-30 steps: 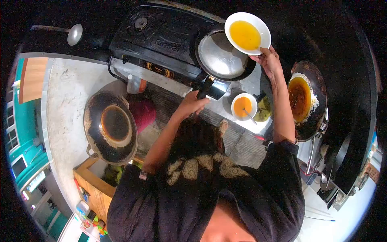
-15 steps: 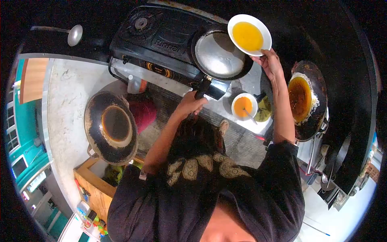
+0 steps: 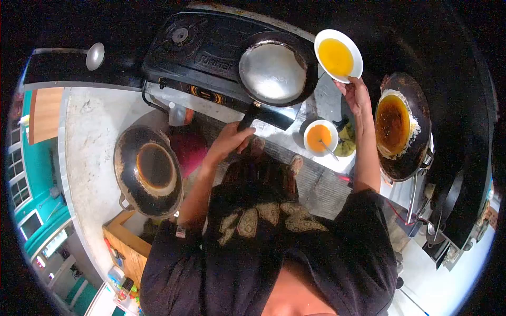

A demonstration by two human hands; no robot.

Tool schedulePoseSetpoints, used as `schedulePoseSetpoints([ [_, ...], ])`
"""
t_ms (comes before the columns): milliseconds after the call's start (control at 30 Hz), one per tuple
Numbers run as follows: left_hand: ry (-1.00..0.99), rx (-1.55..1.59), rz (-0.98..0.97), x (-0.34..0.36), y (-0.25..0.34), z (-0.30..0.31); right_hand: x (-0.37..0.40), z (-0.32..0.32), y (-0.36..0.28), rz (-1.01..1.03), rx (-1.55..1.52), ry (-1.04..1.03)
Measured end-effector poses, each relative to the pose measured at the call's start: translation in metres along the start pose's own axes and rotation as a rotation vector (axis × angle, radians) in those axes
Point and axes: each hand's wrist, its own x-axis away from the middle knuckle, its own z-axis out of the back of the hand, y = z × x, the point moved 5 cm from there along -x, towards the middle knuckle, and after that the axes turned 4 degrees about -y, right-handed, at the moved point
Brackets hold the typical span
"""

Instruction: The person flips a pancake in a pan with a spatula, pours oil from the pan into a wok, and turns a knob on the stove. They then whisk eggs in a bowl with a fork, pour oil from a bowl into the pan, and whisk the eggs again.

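Observation:
My left hand (image 3: 230, 142) is closed round the black handle of a frying pan (image 3: 274, 73), which sits over the right side of the black gas stove (image 3: 213, 62). The pan's inside looks shiny and silvery. My right hand (image 3: 356, 96) grips the near rim of a white bowl (image 3: 360, 59) holding clear yellow liquid (image 3: 335, 57). That bowl is held up to the right of the pan, apart from it. Below it, a smaller white bowl (image 3: 307, 145) stands on the counter with orange liquid (image 3: 318, 137) and a spoon (image 3: 329, 151) in it.
A dark wok (image 3: 416, 113) with brown oily liquid and a pale crust stands at the right. Another wok (image 3: 126, 179) with dark liquid is at the left. A ladle (image 3: 95, 56) lies at the upper left. Something green (image 3: 346, 141) lies beside the small bowl.
My left hand has shifted the frying pan to the left. My right hand has moved the white bowl right and slightly nearer me, so it no longer overlaps the pan's edge.

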Motion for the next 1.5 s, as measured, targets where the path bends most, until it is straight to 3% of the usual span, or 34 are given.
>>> schedulePoseSetpoints([
  [167, -0.003, 0.004, 0.053, 0.022, 0.024, 0.002, 0.007, 0.025, 0.021, 0.059, -0.025, 0.132],
  [267, 0.012, 0.160, 0.042, 0.011, -0.007, 0.003, 0.001, 0.052, 0.045, 0.087, -0.078, 0.152],
  [400, 0.055, 0.066, 0.017, 0.010, 0.007, -0.001, 0.009, 0.058, 0.052, 0.049, -0.105, 0.231],
  [767, -0.028, -0.018, 0.015, -0.008, -0.005, -0.028, 0.017, 0.047, 0.037, 0.087, -0.205, 0.219],
  [1067, 0.005, 0.095, 0.037, -0.019, -0.014, -0.037, 0.024, 0.044, 0.034, 0.119, -0.125, 0.219],
  [1267, 0.055, 0.160, 0.008, -0.037, -0.032, -0.038, 0.035, 0.056, 0.053, 0.092, -0.138, 0.280],
  [1367, 0.049, 0.206, -0.153, -0.045, -0.034, -0.041, 0.037, 0.067, 0.071, 0.069, -0.193, 0.283],
  [1500, 0.053, 0.208, -0.148, -0.058, -0.043, -0.046, 0.037, 0.081, 0.097, 0.063, -0.213, 0.315],
])
